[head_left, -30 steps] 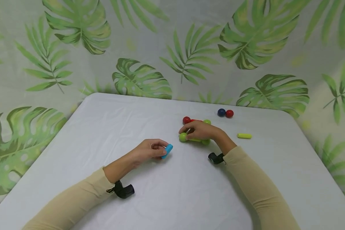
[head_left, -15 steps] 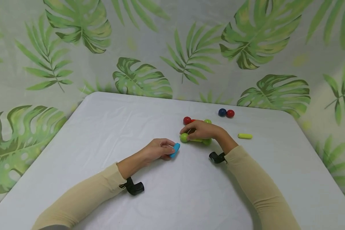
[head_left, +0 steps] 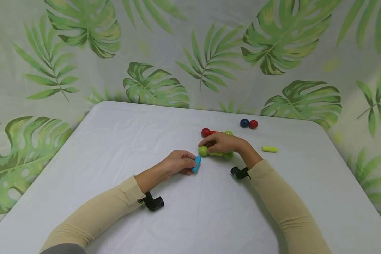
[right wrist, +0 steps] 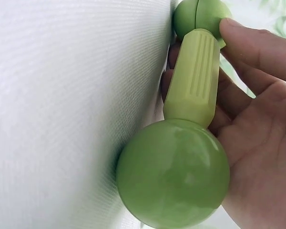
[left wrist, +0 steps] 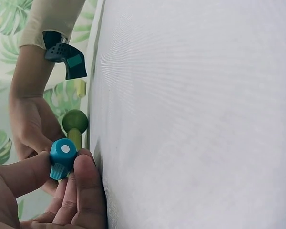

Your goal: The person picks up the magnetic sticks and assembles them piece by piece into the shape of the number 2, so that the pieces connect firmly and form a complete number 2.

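My left hand [head_left: 177, 163] pinches a short blue stick [head_left: 197, 164] between thumb and fingers, just in front of a green ball [head_left: 203, 151]. In the left wrist view, the end of the blue stick [left wrist: 63, 153] shows a white dot. My right hand [head_left: 225, 141] grips that green ball with thumb and fingers. The right wrist view shows a yellow-green ribbed rod [right wrist: 193, 76] joining the gripped ball [right wrist: 200, 16] to a larger-looking near ball [right wrist: 174, 171]. Behind the right hand a red rod [head_left: 216, 132] runs from a red ball [head_left: 205, 132] toward another green ball [head_left: 228, 133]; the hand partly hides it.
Toward the back right, a dark blue ball [head_left: 244, 123] and a red ball [head_left: 253, 124] sit side by side. A loose yellow stick [head_left: 270, 149] lies to the right of the right hand. Behind the white-covered table [head_left: 139, 123] hangs a leaf-patterned cloth [head_left: 165, 46].
The left hand has moved right and slightly away from the body with the blue stick, closer to the gripped green ball. The right hand has stayed in place.
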Demonstrator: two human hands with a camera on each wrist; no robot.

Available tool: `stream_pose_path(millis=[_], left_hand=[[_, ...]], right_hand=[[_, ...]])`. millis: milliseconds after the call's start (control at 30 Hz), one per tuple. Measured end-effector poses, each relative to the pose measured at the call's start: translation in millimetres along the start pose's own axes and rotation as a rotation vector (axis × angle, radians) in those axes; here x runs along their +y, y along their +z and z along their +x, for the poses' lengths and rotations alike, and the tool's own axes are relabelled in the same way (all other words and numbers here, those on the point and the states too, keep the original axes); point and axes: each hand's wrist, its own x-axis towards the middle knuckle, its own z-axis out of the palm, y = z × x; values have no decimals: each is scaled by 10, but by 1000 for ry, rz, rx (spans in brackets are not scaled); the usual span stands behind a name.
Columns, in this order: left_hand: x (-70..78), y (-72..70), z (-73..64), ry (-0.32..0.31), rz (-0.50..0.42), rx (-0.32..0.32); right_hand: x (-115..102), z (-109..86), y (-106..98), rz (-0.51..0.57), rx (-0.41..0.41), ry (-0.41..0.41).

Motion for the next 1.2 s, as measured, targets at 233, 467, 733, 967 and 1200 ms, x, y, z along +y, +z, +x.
stream_pose_path(millis=[233, 467, 733, 967, 1200], left_hand=[[15, -1, 41, 6, 1, -6], [52, 8, 102, -24, -26, -6], [50, 4, 150, -40, -58, -2], [71, 13, 156, -50, -75, -2], [81, 10, 174, -60, -67, -7]], right_hand=[[19, -4, -6, 29, -17, -11], [6, -26, -23, 39, -24, -1], [13, -17, -21, 61, -27, -13], [12, -29, -11, 78, -27, -16], [6, -20, -11, 75, -25, -16]])
